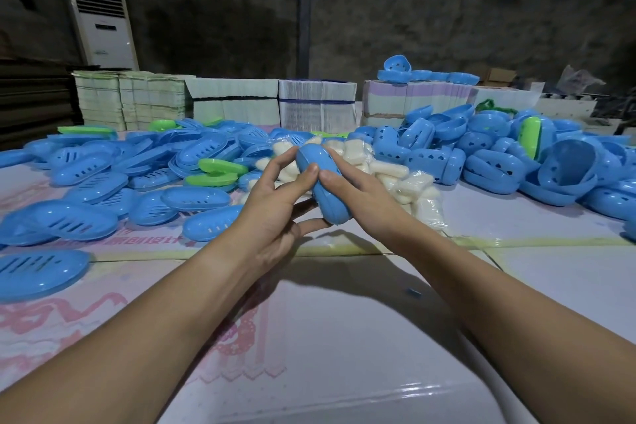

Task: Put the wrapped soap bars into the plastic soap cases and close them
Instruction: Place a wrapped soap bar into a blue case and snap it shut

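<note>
Head view: left hand (275,206) and right hand (347,189) both grip one blue oval plastic soap case (318,188), held above the table, thumbs pressing its seam. Step looks like snapping it closed; soap inside not visible. Pile of wrapped white soap bars (389,172) lies just behind, open blue case halves (82,220) left. Next: set the case aside, grab another bar.

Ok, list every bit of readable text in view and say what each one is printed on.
"原创设计": pink print on the table sheet, partly hidden by blue lids.
Logo on the white floor air conditioner: too small to read.
Stacked flat cartons: print blurred.
</note>
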